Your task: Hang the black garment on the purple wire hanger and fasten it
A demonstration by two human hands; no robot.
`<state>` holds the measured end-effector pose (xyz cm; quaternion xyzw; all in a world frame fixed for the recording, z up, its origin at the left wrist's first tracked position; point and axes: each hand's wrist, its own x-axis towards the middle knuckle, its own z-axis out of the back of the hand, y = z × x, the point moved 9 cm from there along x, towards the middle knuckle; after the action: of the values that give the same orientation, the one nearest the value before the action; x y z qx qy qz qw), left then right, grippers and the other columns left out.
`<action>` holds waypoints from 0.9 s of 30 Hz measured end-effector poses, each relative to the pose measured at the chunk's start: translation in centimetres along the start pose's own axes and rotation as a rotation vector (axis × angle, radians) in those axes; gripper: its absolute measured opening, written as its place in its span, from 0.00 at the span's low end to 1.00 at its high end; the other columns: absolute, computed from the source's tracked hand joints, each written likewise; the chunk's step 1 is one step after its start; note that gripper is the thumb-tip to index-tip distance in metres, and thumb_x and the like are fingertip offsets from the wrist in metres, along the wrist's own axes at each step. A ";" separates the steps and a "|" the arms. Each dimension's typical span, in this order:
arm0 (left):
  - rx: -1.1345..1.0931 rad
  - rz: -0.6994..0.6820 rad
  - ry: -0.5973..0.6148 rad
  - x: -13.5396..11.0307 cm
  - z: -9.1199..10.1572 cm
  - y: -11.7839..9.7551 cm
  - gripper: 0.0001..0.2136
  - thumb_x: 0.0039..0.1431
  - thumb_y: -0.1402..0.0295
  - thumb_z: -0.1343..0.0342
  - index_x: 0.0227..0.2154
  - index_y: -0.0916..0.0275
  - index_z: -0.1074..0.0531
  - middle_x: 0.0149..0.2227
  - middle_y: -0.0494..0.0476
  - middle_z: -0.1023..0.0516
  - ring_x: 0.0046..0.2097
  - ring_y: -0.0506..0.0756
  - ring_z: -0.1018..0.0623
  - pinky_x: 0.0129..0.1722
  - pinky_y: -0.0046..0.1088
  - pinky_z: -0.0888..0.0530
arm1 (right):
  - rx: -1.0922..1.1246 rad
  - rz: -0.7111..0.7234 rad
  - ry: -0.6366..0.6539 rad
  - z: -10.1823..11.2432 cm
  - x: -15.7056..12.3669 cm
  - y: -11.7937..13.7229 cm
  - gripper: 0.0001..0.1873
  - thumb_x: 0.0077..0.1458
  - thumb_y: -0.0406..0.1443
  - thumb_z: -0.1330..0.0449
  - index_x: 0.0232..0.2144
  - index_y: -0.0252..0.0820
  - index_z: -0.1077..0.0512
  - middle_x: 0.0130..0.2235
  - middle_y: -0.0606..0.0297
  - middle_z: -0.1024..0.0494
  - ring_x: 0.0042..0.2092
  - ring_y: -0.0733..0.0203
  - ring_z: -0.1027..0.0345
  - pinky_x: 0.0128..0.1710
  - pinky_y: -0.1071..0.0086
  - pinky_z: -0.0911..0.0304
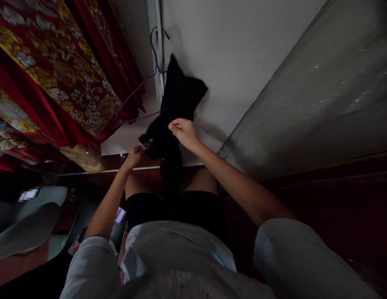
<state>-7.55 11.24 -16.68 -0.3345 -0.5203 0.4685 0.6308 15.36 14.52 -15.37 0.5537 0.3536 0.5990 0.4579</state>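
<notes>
Two bare hands work at a black cloth garment (183,93) that hangs bunched against a pale wall (243,45), just off the centre of the view toward 11 o'clock. The left hand (135,158), at 9 o'clock, appears to pinch the garment's lower edge, though blur softens the fingertips; the right hand (184,133), near the centre, has thumb and fingers closed on what looks like a fold of the cloth. A thin purple hanger (156,66) hangs at 10 to 11 o'clock, one shoulder bare, the other side lost in or behind the dark fabric.

Good handling here would likely mean light, even tension: the right hand steadying the cloth close to the hanger, the left opening the bunched edge toward 9 o'clock before any firm pull. Drawing the cloth along the hanger's lower bar, rather than across it, should keep the frame from twisting. A hard tug toward 6 o'clock could set the hanger swinging or unhook it.

A red curtain with gold and silver floral patterning (59,70) crowds the bare shoulder from 10 o'clock; loose cloth is best kept clear of its folds. A lit phone (120,215) lies at 8 o'clock.
</notes>
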 end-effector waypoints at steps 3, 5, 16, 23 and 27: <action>-0.002 0.104 0.182 0.1 -2.0 1.4 0.13 0.64 0.60 0.35 0.33 0.68 0.21 0.33 0.56 0.20 0.36 0.54 0.21 0.40 0.32 0.21 | -0.186 0.075 0.033 0.3 -1.2 -0.8 0.05 0.56 0.33 0.41 0.28 0.41 0.26 0.21 0.71 0.32 0.24 0.65 0.41 0.29 0.69 0.46; -0.083 0.109 0.221 0.9 -2.7 0.2 0.14 0.64 0.57 0.37 0.33 0.65 0.20 0.32 0.56 0.19 0.36 0.54 0.21 0.41 0.31 0.22 | -0.305 0.115 0.093 0.2 -2.0 -1.2 0.05 0.53 0.31 0.41 0.28 0.41 0.25 0.22 0.70 0.29 0.26 0.63 0.37 0.33 0.68 0.42; -0.143 -0.203 0.188 0.6 -7.1 -8.5 0.13 0.62 0.56 0.36 0.41 0.61 0.22 0.51 0.64 0.19 0.55 0.59 0.22 0.58 0.34 0.28 | 0.105 -0.092 0.465 -3.2 -4.6 1.8 0.11 0.43 0.40 0.32 0.28 0.42 0.28 0.28 0.66 0.26 0.29 0.62 0.36 0.29 0.67 0.38; 0.185 -0.009 0.621 -5.3 -7.5 0.9 0.17 0.50 0.50 0.30 0.27 0.59 0.22 0.24 0.54 0.21 0.27 0.57 0.21 0.31 0.28 0.24 | -0.345 0.266 0.515 -1.5 -4.1 8.6 0.04 0.43 0.29 0.40 0.23 0.42 0.30 0.25 0.69 0.28 0.30 0.63 0.37 0.33 0.68 0.41; 0.315 0.073 0.497 -5.6 -2.1 3.4 0.18 0.43 0.52 0.26 0.24 0.60 0.24 0.23 0.53 0.22 0.26 0.56 0.23 0.32 0.27 0.26 | -0.331 0.377 0.187 0.5 0.0 9.0 0.14 0.46 0.28 0.41 0.37 0.43 0.24 0.38 0.64 0.20 0.40 0.56 0.27 0.45 0.64 0.35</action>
<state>-6.50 7.28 -22.20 -0.3556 -0.2585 0.4695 0.7657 14.45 11.53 -6.88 0.4695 0.1823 0.7719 0.3880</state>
